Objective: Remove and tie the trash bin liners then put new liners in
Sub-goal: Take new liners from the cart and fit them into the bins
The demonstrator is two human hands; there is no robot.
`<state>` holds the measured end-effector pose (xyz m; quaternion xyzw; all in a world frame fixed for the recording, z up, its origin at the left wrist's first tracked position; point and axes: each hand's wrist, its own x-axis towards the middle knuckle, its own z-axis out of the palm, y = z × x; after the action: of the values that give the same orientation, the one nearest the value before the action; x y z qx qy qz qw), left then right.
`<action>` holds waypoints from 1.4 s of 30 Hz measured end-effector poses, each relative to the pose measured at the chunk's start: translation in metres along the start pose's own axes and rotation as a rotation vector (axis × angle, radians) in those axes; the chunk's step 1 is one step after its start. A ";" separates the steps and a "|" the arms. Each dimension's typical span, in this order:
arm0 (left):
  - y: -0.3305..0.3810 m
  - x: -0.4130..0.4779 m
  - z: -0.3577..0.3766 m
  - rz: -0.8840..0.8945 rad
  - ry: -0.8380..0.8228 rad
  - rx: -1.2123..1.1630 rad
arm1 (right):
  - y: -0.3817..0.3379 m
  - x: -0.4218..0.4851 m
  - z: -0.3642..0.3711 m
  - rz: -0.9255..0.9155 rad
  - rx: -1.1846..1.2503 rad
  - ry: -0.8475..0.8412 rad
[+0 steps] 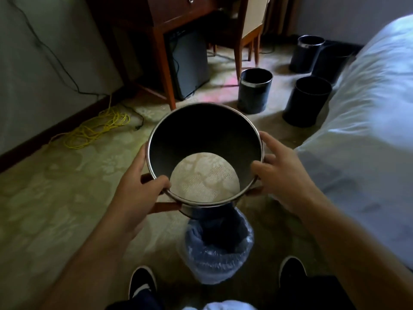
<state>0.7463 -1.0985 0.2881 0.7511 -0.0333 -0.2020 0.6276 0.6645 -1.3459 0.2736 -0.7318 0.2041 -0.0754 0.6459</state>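
While left hand (134, 186) and right hand (283, 175) hold it | bin (201, 135) above liner (223, 253)

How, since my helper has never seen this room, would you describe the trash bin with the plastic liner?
From the white bed on the right, look down to the carpet between the person's black shoes. The trash bin there, under the held metal-rimmed black cylinder, alone wears crinkled clear plastic; the black bins beyond show none.

I'm looking at a dim room; daylight is falling from the right, brightening the white bed (368, 97); the desk (178, 10) is sinking into shadow; edges are bowing and blurring; a pink tint is staining the carpet (214, 83).
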 end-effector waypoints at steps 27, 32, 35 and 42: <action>-0.092 -0.040 0.026 -0.189 -0.045 -0.058 | 0.079 -0.057 -0.007 0.166 -0.136 -0.016; -0.102 -0.033 0.029 -0.231 -0.050 -0.079 | 0.089 -0.053 -0.008 0.204 -0.136 -0.010; -0.107 -0.032 0.030 -0.241 -0.059 -0.101 | 0.094 -0.050 -0.007 0.229 -0.136 -0.001; -0.111 -0.032 0.026 -0.244 -0.055 -0.113 | 0.100 -0.050 -0.001 0.239 -0.144 -0.029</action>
<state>0.6851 -1.0895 0.1872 0.7073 0.0526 -0.2988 0.6385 0.5985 -1.3355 0.1839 -0.7476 0.2851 0.0273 0.5991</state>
